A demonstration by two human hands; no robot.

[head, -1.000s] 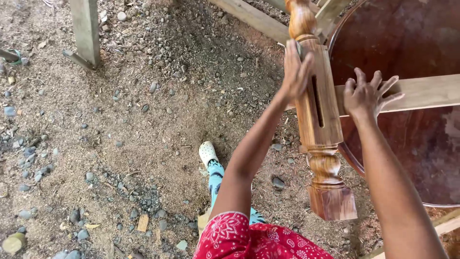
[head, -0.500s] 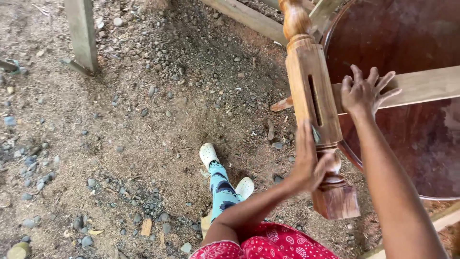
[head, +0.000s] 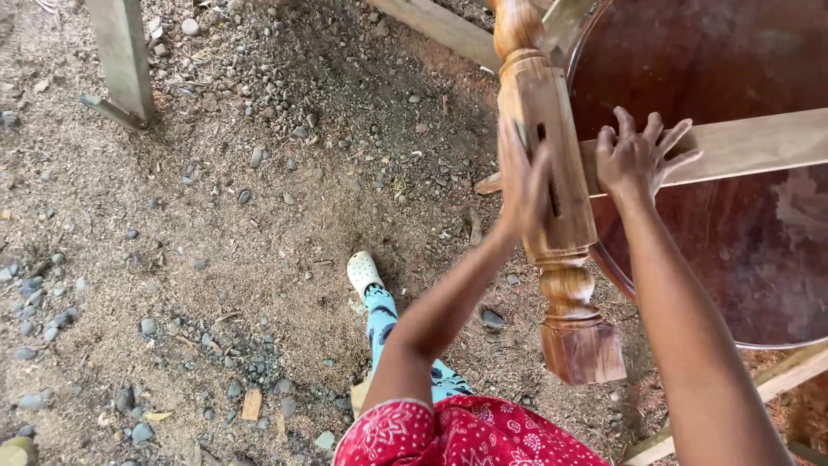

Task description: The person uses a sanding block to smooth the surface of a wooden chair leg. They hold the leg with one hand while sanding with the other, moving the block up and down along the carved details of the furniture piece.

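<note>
The turned table leg (head: 552,207), a reddish-brown wooden post with a squared middle section and rounded, lathe-cut ends, stands out from the edge of a round dark-stained tabletop (head: 742,233). Its long axis runs from the top of the view down toward the person, ending in a squared foot block (head: 582,349) that hangs free above the ground. A dark slot is cut into the squared face.

The left hand (head: 522,185) lies flat against the left face of the squared section, fingers together and extended along the wood, pressing rather than gripping. The right hand (head: 638,155) sits just to the right of the leg, fingers spread wide, palm down on a pale wooden rail (head: 750,142) that crosses the tabletop and meets the leg. So the leg lies between the two hands; the left one touches it directly, while the right one is beside it on the rail.

Below, gravel and sawdust ground (head: 216,259) spreads out, with the person's white shoe (head: 364,272) and a grey post (head: 125,56) at upper left.
</note>
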